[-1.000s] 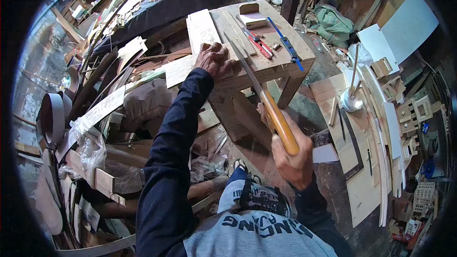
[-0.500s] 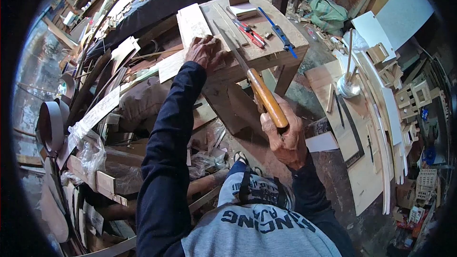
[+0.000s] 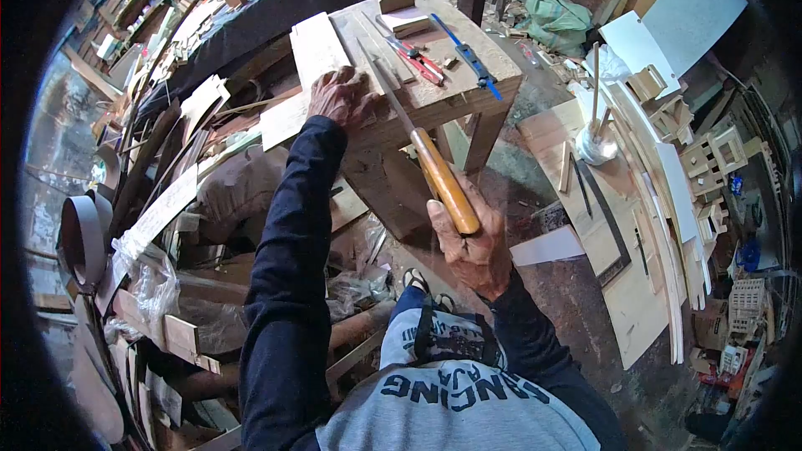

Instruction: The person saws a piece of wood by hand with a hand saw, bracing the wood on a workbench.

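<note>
My right hand (image 3: 476,242) is wrapped round the wooden handle (image 3: 447,188) of a handsaw, seen nearly edge-on. Its narrow blade (image 3: 384,79) points away from me, slanting over the front edge of a small wooden workbench (image 3: 489,67). Beside the blade, on its left, my left hand (image 3: 341,98) presses down with bent fingers on a pale thin board (image 3: 320,43). That board lies along the bench's left side, and a pale piece (image 3: 282,121) sticks out past the edge by my wrist. Where the teeth meet the wood is hidden by the left hand.
On the bench lie a red cutter (image 3: 422,64), a blue marking tool (image 3: 468,58) and a small wooden block (image 3: 403,17). Boards and a white pot (image 3: 596,144) holding a stick stand to the right. Scrap wood and plastic wrap (image 3: 154,284) fill the left.
The whole view has shifted slightly, so bench and hands sit further left. My right hand has drawn the saw a little back towards me; the left hand stays on the board.
</note>
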The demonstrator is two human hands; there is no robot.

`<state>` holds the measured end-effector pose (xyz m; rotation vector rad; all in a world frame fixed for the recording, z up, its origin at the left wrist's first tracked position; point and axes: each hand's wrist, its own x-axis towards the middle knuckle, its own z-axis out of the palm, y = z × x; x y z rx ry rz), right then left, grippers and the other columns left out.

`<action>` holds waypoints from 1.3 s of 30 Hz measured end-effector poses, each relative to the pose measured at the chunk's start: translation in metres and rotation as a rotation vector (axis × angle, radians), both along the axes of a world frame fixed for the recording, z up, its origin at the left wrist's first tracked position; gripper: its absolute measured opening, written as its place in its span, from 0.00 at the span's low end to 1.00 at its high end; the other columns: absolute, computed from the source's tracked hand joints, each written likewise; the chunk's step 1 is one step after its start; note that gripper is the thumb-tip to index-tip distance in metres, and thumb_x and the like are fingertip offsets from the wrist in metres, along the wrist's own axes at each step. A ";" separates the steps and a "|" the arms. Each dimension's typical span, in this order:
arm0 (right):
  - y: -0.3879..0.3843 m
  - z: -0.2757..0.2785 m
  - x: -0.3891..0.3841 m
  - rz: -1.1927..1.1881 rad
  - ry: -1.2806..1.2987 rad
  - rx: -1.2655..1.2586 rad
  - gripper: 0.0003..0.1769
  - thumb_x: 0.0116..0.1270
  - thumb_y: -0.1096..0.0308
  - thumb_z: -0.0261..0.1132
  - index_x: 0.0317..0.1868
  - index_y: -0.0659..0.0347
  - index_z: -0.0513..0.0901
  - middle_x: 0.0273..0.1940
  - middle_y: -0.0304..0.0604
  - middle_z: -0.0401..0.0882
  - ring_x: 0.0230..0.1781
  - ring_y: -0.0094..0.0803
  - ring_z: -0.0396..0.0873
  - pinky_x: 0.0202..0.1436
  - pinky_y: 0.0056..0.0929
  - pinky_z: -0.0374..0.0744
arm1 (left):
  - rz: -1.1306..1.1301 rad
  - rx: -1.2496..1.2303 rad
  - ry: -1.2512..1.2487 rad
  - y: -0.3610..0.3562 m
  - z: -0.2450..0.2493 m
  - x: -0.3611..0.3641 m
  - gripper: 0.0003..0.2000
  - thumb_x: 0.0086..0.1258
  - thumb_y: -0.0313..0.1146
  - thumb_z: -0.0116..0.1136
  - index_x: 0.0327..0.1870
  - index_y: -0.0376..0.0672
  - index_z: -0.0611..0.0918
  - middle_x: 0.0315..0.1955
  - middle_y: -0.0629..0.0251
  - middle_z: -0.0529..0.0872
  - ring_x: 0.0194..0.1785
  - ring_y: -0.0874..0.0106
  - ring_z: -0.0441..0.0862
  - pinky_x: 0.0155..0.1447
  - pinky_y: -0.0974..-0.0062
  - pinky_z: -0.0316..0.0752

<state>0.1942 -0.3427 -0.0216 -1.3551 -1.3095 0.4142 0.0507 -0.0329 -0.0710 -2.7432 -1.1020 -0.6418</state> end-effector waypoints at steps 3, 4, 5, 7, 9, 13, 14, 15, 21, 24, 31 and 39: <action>0.002 0.018 0.000 0.009 0.011 -0.131 0.29 0.72 0.62 0.65 0.67 0.71 0.72 0.51 0.67 0.81 0.50 0.61 0.84 0.53 0.42 0.82 | 0.026 -0.016 -0.046 -0.008 0.000 0.000 0.26 0.71 0.55 0.59 0.62 0.46 0.83 0.64 0.53 0.78 0.67 0.51 0.72 0.73 0.57 0.65; 0.005 0.009 0.001 -0.006 -0.049 -0.040 0.29 0.72 0.62 0.65 0.68 0.70 0.71 0.50 0.68 0.81 0.49 0.60 0.84 0.50 0.42 0.82 | 0.042 -0.019 -0.042 -0.010 0.002 0.001 0.26 0.71 0.54 0.59 0.62 0.46 0.83 0.64 0.53 0.78 0.67 0.51 0.72 0.73 0.57 0.65; 0.005 0.005 0.002 -0.001 -0.031 -0.048 0.29 0.72 0.62 0.65 0.68 0.69 0.71 0.51 0.68 0.81 0.49 0.60 0.84 0.50 0.42 0.83 | 0.060 -0.024 -0.039 -0.013 0.003 0.001 0.26 0.71 0.54 0.59 0.62 0.46 0.83 0.65 0.52 0.78 0.67 0.51 0.71 0.74 0.58 0.65; 0.001 -0.001 0.001 0.009 0.013 -0.063 0.28 0.73 0.62 0.64 0.68 0.68 0.72 0.51 0.68 0.81 0.49 0.59 0.84 0.49 0.42 0.83 | 0.060 -0.038 -0.035 -0.012 0.002 0.001 0.25 0.71 0.53 0.59 0.62 0.46 0.83 0.64 0.53 0.78 0.67 0.52 0.71 0.73 0.58 0.65; -0.004 -0.006 0.001 -0.007 0.027 -0.092 0.28 0.73 0.64 0.64 0.68 0.69 0.72 0.54 0.65 0.81 0.52 0.56 0.84 0.52 0.41 0.82 | 0.057 -0.059 -0.024 -0.013 0.007 0.001 0.24 0.72 0.51 0.59 0.62 0.47 0.83 0.64 0.53 0.79 0.67 0.52 0.72 0.72 0.58 0.66; -0.005 -0.032 0.001 -0.059 -0.037 0.036 0.28 0.71 0.67 0.65 0.69 0.66 0.72 0.54 0.63 0.83 0.46 0.56 0.87 0.49 0.40 0.84 | 0.061 -0.070 -0.003 -0.019 0.013 0.002 0.22 0.72 0.48 0.58 0.62 0.47 0.83 0.64 0.54 0.79 0.66 0.52 0.72 0.71 0.58 0.66; -0.015 -0.032 0.000 -0.055 -0.010 0.003 0.28 0.70 0.67 0.65 0.69 0.66 0.72 0.54 0.63 0.83 0.45 0.56 0.87 0.48 0.40 0.84 | 0.068 -0.058 -0.003 -0.019 0.012 0.002 0.22 0.72 0.47 0.58 0.62 0.47 0.83 0.64 0.54 0.79 0.65 0.52 0.73 0.71 0.59 0.67; -0.025 -0.026 -0.001 -0.051 0.017 -0.031 0.28 0.70 0.67 0.65 0.69 0.67 0.72 0.54 0.62 0.83 0.45 0.56 0.87 0.47 0.41 0.85 | 0.052 -0.044 0.003 -0.018 0.011 0.002 0.22 0.73 0.47 0.58 0.62 0.46 0.84 0.64 0.54 0.79 0.65 0.52 0.73 0.71 0.59 0.66; -0.088 -0.010 0.004 -0.070 -0.093 -0.137 0.26 0.70 0.67 0.63 0.64 0.75 0.75 0.55 0.64 0.82 0.50 0.50 0.87 0.53 0.38 0.82 | 0.002 -0.012 0.015 -0.014 0.011 0.001 0.23 0.74 0.48 0.56 0.60 0.42 0.84 0.63 0.52 0.79 0.65 0.54 0.74 0.73 0.59 0.63; -0.082 -0.013 0.002 -0.108 -0.146 -0.060 0.24 0.70 0.67 0.64 0.62 0.76 0.76 0.50 0.64 0.83 0.43 0.49 0.88 0.46 0.37 0.83 | 0.039 -0.039 0.018 -0.016 0.011 0.002 0.23 0.74 0.49 0.56 0.60 0.42 0.84 0.61 0.52 0.80 0.62 0.56 0.75 0.71 0.59 0.64; 0.011 -0.025 0.002 -0.062 -0.017 -0.044 0.25 0.68 0.70 0.66 0.62 0.74 0.76 0.49 0.66 0.84 0.42 0.56 0.87 0.44 0.38 0.84 | -0.048 0.005 0.045 -0.005 0.007 0.001 0.21 0.72 0.50 0.57 0.56 0.45 0.84 0.57 0.55 0.81 0.58 0.56 0.76 0.65 0.59 0.66; -0.069 -0.075 0.001 -0.170 -0.284 0.023 0.19 0.71 0.68 0.65 0.56 0.75 0.80 0.47 0.63 0.83 0.47 0.51 0.86 0.48 0.39 0.82 | 0.022 -0.006 0.009 -0.016 0.012 0.004 0.24 0.71 0.53 0.57 0.55 0.42 0.85 0.59 0.52 0.80 0.60 0.54 0.75 0.67 0.58 0.66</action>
